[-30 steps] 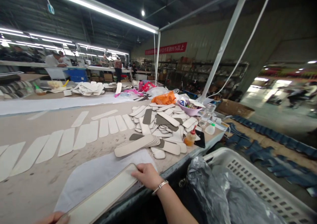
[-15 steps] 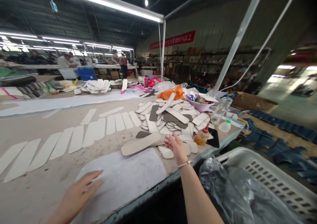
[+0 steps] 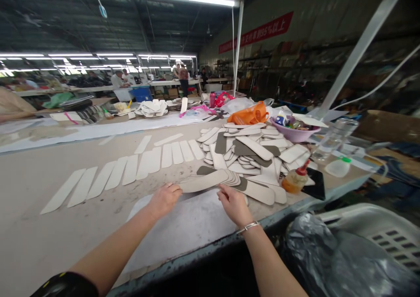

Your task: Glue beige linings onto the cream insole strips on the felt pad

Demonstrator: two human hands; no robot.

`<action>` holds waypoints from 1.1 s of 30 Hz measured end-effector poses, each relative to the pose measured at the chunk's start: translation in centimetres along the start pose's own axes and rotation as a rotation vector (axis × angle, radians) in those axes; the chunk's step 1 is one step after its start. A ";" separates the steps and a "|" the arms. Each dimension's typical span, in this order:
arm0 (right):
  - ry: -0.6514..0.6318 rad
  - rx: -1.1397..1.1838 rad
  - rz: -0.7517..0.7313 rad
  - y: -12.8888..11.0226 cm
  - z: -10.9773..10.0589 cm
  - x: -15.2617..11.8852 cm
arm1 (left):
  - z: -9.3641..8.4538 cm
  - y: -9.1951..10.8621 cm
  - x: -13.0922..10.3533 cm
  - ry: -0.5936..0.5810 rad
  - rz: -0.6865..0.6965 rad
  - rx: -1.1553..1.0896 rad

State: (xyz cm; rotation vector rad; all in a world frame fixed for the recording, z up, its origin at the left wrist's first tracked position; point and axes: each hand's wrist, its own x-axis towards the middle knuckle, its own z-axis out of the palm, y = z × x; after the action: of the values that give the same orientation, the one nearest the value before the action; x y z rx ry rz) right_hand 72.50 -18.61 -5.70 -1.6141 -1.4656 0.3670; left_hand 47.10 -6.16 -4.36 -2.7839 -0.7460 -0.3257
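Observation:
My left hand [image 3: 166, 197] is closed at the left end of a long pale strip [image 3: 203, 181], its fingertips pinching the edge. The strip lies over a fanned stack of similar strips [image 3: 234, 179]. My right hand [image 3: 233, 204], fingers curled together, touches the near edge of the strip toward its right end. Below both hands a white sheet [image 3: 190, 220] covers part of the table. A row of pale strips [image 3: 129, 169] lies to the left. Behind my right hand rises a heap of white and grey strips [image 3: 252, 150].
A bottle of amber liquid with a red cap [image 3: 294, 182] stands right of the heap, near a pink bowl [image 3: 295, 134] and an orange bag [image 3: 249, 114]. A white basket [image 3: 370, 218] with grey plastic stands beyond the table edge [image 3: 197, 255]. People work in the background.
My left hand has moved forward and right from above the white sheet to the strip's left end. My right hand has closed its spread fingers at the strip. The view has turned left.

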 end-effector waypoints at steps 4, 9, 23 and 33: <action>-0.033 0.010 -0.143 -1.3 1.1 -0.8 | -1.8 0.3 -5.0 0.060 -0.033 0.024; -0.185 -0.074 -0.436 -3.2 3.9 -2.6 | -3.5 2.0 -14.9 0.114 -0.063 0.006; -0.560 -0.319 -0.498 -3.1 10.2 -5.0 | -6.7 -14.4 -26.7 -0.093 -1.042 0.020; -0.594 -0.352 -0.488 -2.2 10.2 -5.0 | -4.3 -25.8 -26.9 -0.483 -1.289 0.071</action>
State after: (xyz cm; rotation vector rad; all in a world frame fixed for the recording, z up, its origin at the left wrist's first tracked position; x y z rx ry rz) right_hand 62.42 -19.21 -11.35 -1.3939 -2.4237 0.3305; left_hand 10.47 1.96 -3.27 -1.8976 -2.4935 0.1983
